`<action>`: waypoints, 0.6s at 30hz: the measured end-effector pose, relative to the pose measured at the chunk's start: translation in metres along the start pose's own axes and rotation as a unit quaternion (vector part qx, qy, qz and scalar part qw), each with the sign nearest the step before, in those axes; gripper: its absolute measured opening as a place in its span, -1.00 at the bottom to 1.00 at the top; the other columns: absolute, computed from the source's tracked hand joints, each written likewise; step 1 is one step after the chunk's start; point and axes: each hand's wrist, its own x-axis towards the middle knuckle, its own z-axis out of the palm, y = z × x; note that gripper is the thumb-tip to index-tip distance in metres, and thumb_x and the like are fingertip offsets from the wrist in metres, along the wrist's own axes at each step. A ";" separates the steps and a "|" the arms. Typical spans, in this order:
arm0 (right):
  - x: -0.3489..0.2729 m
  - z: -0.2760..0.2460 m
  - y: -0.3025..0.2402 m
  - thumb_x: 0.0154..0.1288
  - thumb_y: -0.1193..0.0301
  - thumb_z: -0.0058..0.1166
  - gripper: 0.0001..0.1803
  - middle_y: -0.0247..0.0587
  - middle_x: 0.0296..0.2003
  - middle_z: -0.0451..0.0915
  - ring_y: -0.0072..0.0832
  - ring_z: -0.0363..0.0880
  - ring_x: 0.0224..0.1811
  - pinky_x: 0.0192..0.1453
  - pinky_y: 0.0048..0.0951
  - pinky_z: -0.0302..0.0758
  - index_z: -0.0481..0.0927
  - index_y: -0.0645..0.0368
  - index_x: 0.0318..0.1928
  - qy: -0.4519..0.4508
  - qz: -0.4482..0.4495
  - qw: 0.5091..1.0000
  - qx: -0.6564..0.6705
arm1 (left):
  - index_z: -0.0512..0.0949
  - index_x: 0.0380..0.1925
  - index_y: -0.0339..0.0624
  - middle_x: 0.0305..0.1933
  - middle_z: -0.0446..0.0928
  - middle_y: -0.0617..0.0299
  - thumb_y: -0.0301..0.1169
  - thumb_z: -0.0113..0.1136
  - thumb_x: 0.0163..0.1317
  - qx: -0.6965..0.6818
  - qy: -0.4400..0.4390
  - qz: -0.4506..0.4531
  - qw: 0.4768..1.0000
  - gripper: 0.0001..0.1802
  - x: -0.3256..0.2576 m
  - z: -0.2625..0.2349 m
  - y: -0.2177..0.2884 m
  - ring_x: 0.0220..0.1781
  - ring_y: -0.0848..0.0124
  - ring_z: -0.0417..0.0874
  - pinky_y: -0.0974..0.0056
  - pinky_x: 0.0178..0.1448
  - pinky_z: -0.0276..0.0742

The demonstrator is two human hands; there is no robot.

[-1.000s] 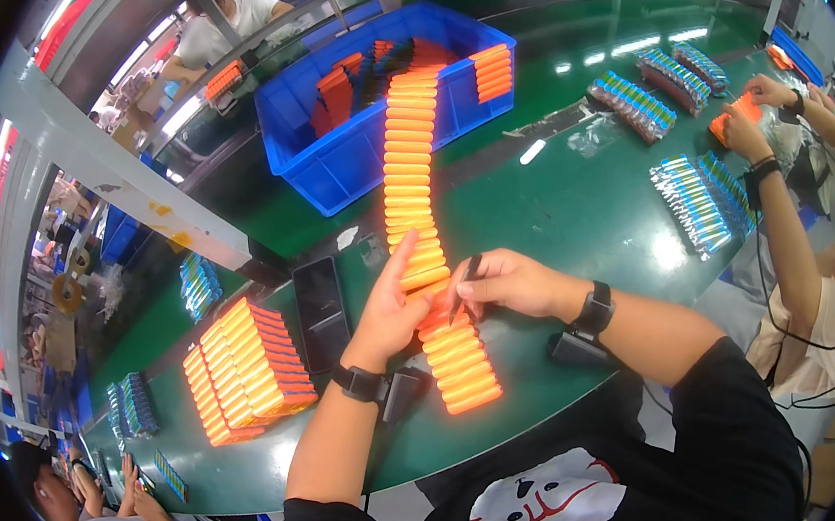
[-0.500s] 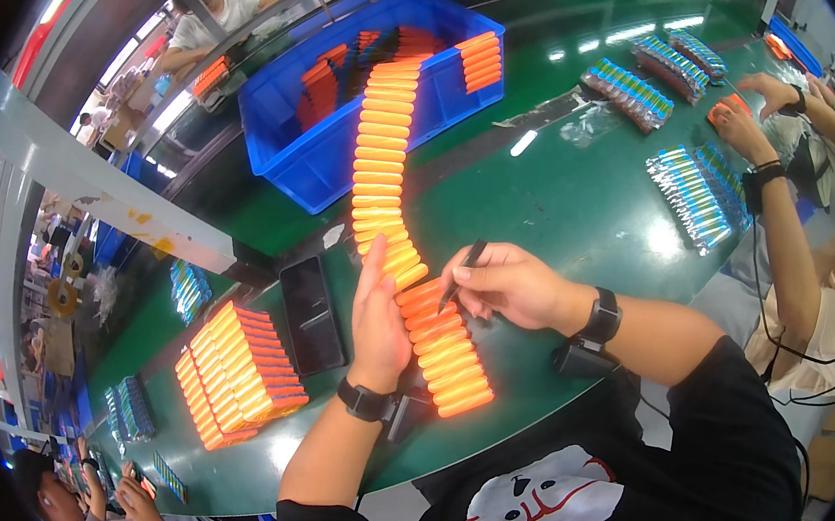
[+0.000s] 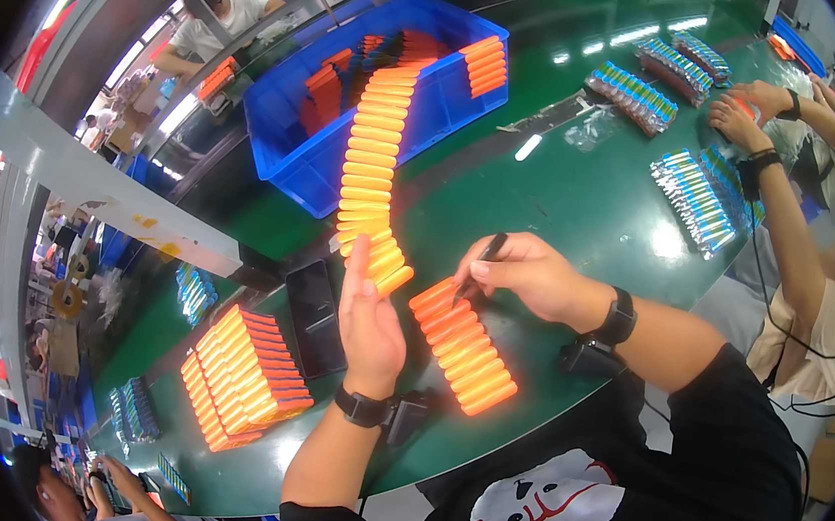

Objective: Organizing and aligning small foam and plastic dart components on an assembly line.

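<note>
A long strip of orange tube-shaped pieces [image 3: 370, 171] hangs over the rim of a blue bin [image 3: 295, 170] and runs down onto the green table. My left hand [image 3: 372, 337], fingers stretched out, rests against its lower end. To the right, apart from that strip, lies a shorter block of the same orange tubes [image 3: 469, 351]. My right hand [image 3: 541, 284] grips a slim black pen-like tool [image 3: 491, 252], its tip down at the upper end of the short block. Whether the tip touches the tubes I cannot tell.
Left of my left hand are a dark flat phone-like slab [image 3: 316, 316] and a stack of orange tubes [image 3: 246, 375]. Blue-and-silver bundles [image 3: 693, 202] lie at the right, beside a co-worker's hands [image 3: 747, 122]. A pale metal beam [image 3: 113, 186] crosses the left side.
A gap has opened between the long strip and the short block. My left hand moved slightly left with the strip's end; my right hand and the block shifted right.
</note>
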 end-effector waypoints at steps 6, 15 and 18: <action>-0.009 0.011 -0.001 0.52 0.43 0.09 -0.80 -0.19 0.05 0.50 -0.44 0.59 0.06 0.19 -0.38 0.51 0.71 0.31 -0.11 -0.049 -0.073 0.995 -0.039 | 0.08 0.53 -0.46 0.43 0.39 -0.09 -0.23 0.07 0.35 0.382 -0.235 0.157 0.880 -0.16 -0.015 0.006 0.028 0.55 0.18 0.26 0.00 0.65 -0.18; -0.020 0.009 -0.013 0.48 0.40 0.16 -0.79 -0.27 -0.27 0.73 -0.65 0.57 -0.48 -0.30 -0.54 0.51 0.70 0.31 -0.09 -0.326 0.177 0.922 -0.108 | 0.13 0.52 -0.38 0.53 0.25 -0.02 -0.12 0.27 0.32 0.128 -0.226 -0.031 0.965 -0.08 -0.014 0.005 0.029 0.59 0.20 0.18 0.13 0.60 0.06; -0.022 0.015 -0.007 0.48 0.39 0.16 -0.78 -0.25 -0.26 0.74 -0.65 0.55 -0.52 -0.35 -0.55 0.49 0.69 0.31 -0.08 -0.438 0.239 0.861 -0.104 | 0.12 0.53 -0.36 0.59 0.17 -0.02 -0.35 0.26 0.31 0.100 -0.246 0.007 0.964 -0.15 0.001 0.014 0.042 0.57 0.26 0.24 0.18 0.59 0.10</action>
